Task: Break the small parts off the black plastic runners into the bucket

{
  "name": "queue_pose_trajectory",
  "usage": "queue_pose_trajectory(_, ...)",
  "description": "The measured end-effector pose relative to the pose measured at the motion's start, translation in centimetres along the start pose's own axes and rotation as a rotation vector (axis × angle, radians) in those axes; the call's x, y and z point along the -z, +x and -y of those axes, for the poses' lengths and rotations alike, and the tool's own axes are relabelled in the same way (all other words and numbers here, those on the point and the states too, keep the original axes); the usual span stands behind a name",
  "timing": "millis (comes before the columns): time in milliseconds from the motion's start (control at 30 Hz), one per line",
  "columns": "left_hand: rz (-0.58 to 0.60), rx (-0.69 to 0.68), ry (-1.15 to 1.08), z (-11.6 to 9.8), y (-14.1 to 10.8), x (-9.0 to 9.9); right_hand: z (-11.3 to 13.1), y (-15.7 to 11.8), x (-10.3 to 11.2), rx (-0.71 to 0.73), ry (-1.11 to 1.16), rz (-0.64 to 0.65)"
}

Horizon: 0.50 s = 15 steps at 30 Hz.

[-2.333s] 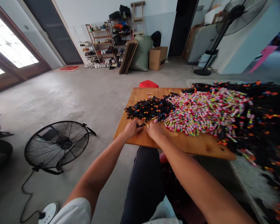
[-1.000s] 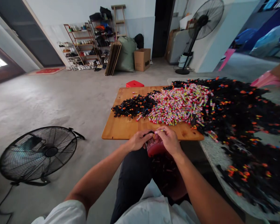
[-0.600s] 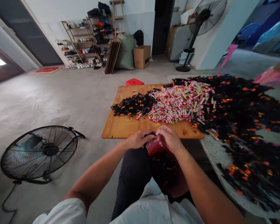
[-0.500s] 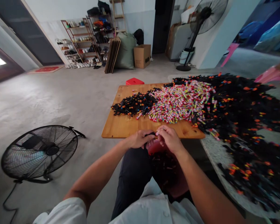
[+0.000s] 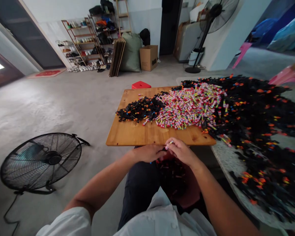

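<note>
Your left hand (image 5: 148, 153) has dropped and rolled knuckles-up, fingers bent, though I can't tell round what; your right hand (image 5: 180, 150) pinches a tube (image 5: 171, 142) just right of it, long axis seemingly slanting down toward it

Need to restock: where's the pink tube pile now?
In the head view, the pink tube pile lies on the wooden tabletop, between the small black heap, left, and the larger black heap, right.
</note>
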State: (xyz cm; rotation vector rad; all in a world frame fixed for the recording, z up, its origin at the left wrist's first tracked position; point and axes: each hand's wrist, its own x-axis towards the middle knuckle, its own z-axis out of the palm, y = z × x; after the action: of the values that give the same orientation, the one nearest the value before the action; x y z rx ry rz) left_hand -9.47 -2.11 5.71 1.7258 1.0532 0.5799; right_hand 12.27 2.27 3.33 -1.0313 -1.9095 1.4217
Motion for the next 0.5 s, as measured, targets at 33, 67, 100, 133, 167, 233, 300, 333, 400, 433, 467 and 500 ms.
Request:
queue_pose_trajectory(33, 0.011, -0.024, 0.084, 0.5, 0.0, 0.6, -0.8, -0.2, 0.4, -0.022, -0.089, 0.025)
queue_pose_trajectory(67, 0.018, -0.02, 0.16, 1.2, 0.0, 1.5, -1.8, -0.5, 0.8, -0.05, -0.185, 0.057)
queue_pose_trajectory(100, -0.004, 0.016, 0.23, 2.1, 0.0, 2.6, -2.8, -0.8, 1.2, -0.089, -0.272, 0.101)
queue_pose_trajectory(133, -0.064, 0.072, 0.301, 3.0, 0.0, 4.0, -3.7, -1.1, 1.5, -0.142, -0.34, 0.162)
queue_pose_trajectory(167, -0.19, 0.143, 0.38, 4.0, 0.0, 5.5, -4.6, -1.3, 1.7, -0.2, -0.39, 0.233)
queue_pose_trajectory(233, -0.494, 0.285, 0.553, 5.9, 0.2, 8.3, -5.6, -1.0, 1.7, -0.272, -0.46, 0.313)
queue_pose_trajectory(300, -0.679, 0.39, 0.696, 7.4, 0.8, 10.5, -5.3, 0.6, 1.0, -0.23, -0.519, 0.236)
queue_pose_trajectory(333, -0.721, 0.433, 0.738, 7.9, 1.1, 11.2, -4.6, 1.9, 0.3, -0.18, -0.553, 0.16)
queue_pose_trajectory(400, -0.758, 0.514, 0.761, 8.6, 2.0, 11.9, -2.6, 5.3, -1.5, -0.083, -0.618, 0.022)
queue_pose_trajectory(433, -0.766, 0.55, 0.751, 8.7, 2.5, 12.0, -1.4, 7.3, -2.5, -0.062, -0.649, -0.015)
queue_pose_trajectory(467, -0.773, 0.585, 0.735, 8.8, 3.0, 12.0, -0.2, 9.2, -3.6, -0.037, -0.676, -0.032)
queue_pose_trajectory(500, -0.778, 0.616, 0.716, 8.8, 3.4, 11.9, 0.9, 11.1, -4.7, -0.002, -0.704, -0.03)
